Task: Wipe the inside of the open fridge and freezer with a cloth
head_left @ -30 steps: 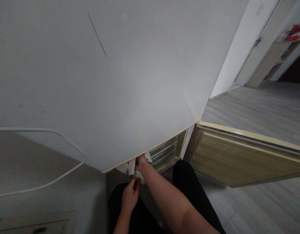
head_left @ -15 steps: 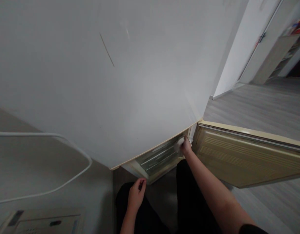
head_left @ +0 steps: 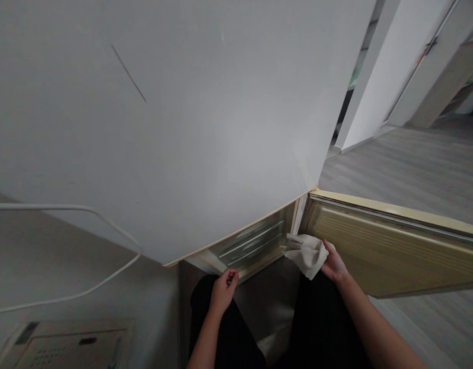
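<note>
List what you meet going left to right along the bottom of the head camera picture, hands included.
White cable → beige device with buttons → left hand → white cloth → right hand, which grips the cloth → open cream door.

floor (head_left: 406, 169): grey wood planks | wall (head_left: 378, 97): white | light: dim
</note>
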A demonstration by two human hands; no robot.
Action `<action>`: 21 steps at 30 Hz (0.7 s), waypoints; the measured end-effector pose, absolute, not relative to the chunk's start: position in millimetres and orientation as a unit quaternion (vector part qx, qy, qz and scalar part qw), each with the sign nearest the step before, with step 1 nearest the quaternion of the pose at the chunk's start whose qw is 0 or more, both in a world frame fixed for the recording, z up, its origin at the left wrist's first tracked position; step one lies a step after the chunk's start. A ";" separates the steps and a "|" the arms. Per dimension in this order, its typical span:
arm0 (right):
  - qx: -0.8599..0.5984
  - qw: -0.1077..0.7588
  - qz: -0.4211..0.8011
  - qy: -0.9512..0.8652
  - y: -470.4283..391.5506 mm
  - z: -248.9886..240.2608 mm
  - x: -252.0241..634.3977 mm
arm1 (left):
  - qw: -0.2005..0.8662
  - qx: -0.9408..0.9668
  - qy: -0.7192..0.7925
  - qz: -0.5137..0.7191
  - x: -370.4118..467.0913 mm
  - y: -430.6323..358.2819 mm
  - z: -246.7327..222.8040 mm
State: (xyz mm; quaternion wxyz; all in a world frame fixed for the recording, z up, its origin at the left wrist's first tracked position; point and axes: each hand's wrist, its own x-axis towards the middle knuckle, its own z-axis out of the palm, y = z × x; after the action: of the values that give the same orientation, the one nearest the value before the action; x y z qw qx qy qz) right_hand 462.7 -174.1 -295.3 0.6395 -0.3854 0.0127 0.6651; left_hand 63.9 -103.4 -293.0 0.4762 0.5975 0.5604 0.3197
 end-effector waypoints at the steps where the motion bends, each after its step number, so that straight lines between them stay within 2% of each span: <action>1: -0.384 0.640 0.666 0.011 -177.5 -296.1 470.3 | 0.494 0.580 0.561 0.323 69.6 -98.8 -295.4; 9: -0.380 0.655 0.652 0.033 -202.3 -300.7 505.8 | 0.665 0.319 0.588 0.332 133.5 -37.3 -327.2; 17: -0.325 0.594 0.735 0.032 -180.3 -296.9 488.3 | 0.699 0.151 0.565 0.412 174.2 -8.5 -341.3; 21: -0.314 0.590 0.744 0.021 -175.1 -300.8 491.7 | 0.701 0.107 0.543 0.450 189.7 -3.7 -343.4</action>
State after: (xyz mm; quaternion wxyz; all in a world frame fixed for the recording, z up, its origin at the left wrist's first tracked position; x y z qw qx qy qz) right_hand 491.7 -175.1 -300.8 0.5896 -0.3141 0.0208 0.7438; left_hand 189.7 -3.7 -343.4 0.7011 0.1074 0.5427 0.4499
